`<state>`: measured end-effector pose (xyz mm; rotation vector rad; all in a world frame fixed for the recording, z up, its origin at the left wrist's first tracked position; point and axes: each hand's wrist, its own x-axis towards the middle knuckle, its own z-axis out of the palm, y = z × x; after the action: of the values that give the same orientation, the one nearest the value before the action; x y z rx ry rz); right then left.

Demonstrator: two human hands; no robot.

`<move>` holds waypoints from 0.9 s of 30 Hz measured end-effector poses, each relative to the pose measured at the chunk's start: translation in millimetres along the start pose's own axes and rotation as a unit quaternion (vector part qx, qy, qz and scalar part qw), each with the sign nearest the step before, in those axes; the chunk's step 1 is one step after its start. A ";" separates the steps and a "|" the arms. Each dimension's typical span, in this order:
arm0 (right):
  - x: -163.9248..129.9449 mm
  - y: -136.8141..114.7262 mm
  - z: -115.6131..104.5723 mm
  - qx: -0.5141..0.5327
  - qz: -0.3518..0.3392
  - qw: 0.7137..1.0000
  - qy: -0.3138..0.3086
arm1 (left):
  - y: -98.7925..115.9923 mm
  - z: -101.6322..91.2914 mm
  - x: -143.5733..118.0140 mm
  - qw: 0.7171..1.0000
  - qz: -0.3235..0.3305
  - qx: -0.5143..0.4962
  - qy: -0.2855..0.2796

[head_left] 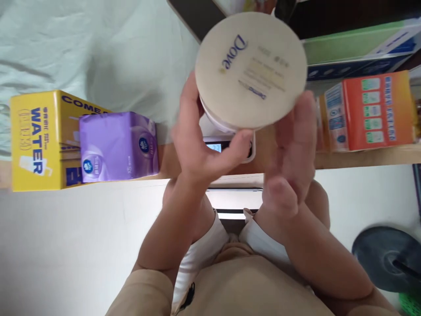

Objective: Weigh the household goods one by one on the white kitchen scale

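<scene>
Head view: left hand [197, 140] gripped a round Dove jar [251, 70] from the side, fingers [237, 142] curled under its rim, jar raised above the bench [362, 158]. Right hand [291, 149] sat just beside the jar, fingers spread and blurred; contact couldn't be told. Small scale [230, 149] sat under the jar. Yellow box [36, 140] and purple tissue pack [118, 145] stood left, orange carton [368, 109] right.
</scene>
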<state>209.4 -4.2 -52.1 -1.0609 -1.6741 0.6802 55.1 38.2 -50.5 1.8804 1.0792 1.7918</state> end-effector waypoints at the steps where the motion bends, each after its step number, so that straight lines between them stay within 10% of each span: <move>1: 3.1 -3.9 11.7 0.018 -0.012 1.000 0.002 | -3.9 -9.6 0.6 1.000 -0.009 0.000 0.001; 7: 17.7 13.0 37.7 0.059 -0.046 0.997 0.002 | -21.5 -41.1 3.8 0.993 -0.085 0.069 -0.040; 16: 23.4 18.8 34.2 0.152 -0.023 0.988 0.000 | -28.1 -37.1 2.8 0.981 -0.144 0.106 -0.078; 27: 7.3 19.8 26.0 0.125 -0.037 0.990 0.060 | -29.3 -46.4 -6.3 0.992 -0.116 0.001 0.056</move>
<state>190.6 12.6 -74.2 -0.8409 -1.4737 0.7427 2.7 41.1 -68.0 1.5956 1.2806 1.7787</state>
